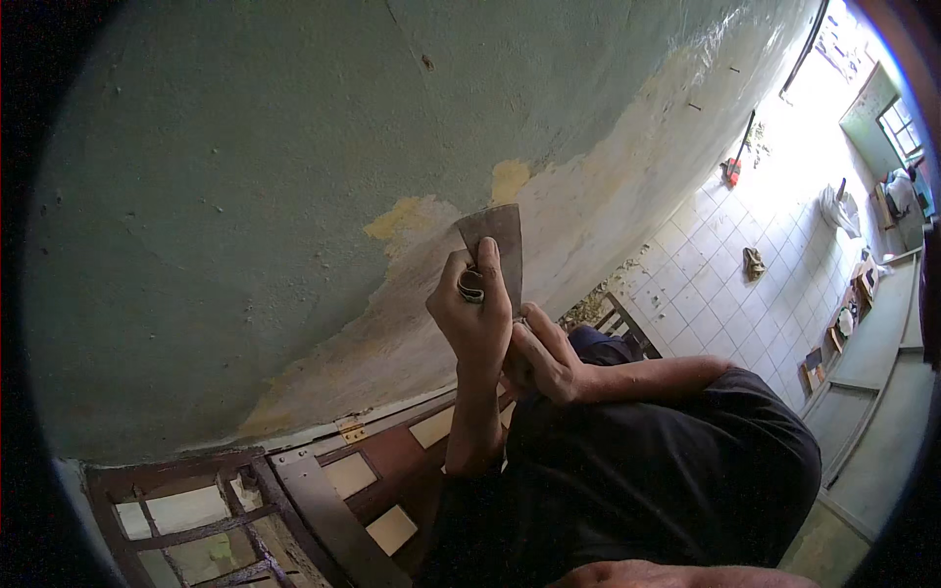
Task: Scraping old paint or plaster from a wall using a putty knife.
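A grey-brown sheet, apparently sandpaper (509, 239), is pinched upright in my left hand (470, 320). The thumb lies flat on its face, and a curled strip (470, 287), perhaps the sheet's rolled edge, shows inside the bent fingers. My right hand (548, 360) holds the sheet's lower end with its fingertips, just below and to the right of my left hand. Behind both hands is the wall (257, 184), with green paint above and a bare whitish strip edged with yellow patches below.
Nails (695, 107) stick out of the wall. Below left are a door with cut-out panels (412, 478) and a metal grille (198, 529). On the tiled floor (706, 294) lie paint flakes (625, 283), a crumpled cloth (753, 263) and a red-ended tool (732, 172).
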Available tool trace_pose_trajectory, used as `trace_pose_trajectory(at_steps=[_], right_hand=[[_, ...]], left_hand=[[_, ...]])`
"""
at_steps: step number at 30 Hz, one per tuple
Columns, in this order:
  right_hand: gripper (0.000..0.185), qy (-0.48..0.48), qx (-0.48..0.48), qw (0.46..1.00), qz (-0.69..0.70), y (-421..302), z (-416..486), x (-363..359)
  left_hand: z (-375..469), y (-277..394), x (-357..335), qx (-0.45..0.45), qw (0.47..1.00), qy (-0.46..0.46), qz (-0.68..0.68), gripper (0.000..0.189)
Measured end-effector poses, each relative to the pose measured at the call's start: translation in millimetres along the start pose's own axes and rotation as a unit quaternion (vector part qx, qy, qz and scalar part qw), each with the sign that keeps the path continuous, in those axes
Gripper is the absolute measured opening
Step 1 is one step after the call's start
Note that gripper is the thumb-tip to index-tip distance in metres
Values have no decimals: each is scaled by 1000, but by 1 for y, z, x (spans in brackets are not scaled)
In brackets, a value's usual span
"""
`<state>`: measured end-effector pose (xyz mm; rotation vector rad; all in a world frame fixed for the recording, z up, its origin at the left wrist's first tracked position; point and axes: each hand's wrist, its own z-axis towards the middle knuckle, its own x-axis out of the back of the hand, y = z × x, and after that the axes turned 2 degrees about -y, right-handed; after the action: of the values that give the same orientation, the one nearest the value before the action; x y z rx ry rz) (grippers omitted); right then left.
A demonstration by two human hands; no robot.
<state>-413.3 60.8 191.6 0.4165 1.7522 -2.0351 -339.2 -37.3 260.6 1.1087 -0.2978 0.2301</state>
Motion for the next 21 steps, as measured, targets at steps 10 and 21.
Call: trace_pose_trajectory(at_steps=[10,21], right_hand=[[21,35,39,995,-90,14,1,-11],[22,119,193,967,-119,-10,48,-13]], left_hand=[[6,3,4,-8,1000,-3,28,29],[38,38,-11,-182,977,32,104,23]])
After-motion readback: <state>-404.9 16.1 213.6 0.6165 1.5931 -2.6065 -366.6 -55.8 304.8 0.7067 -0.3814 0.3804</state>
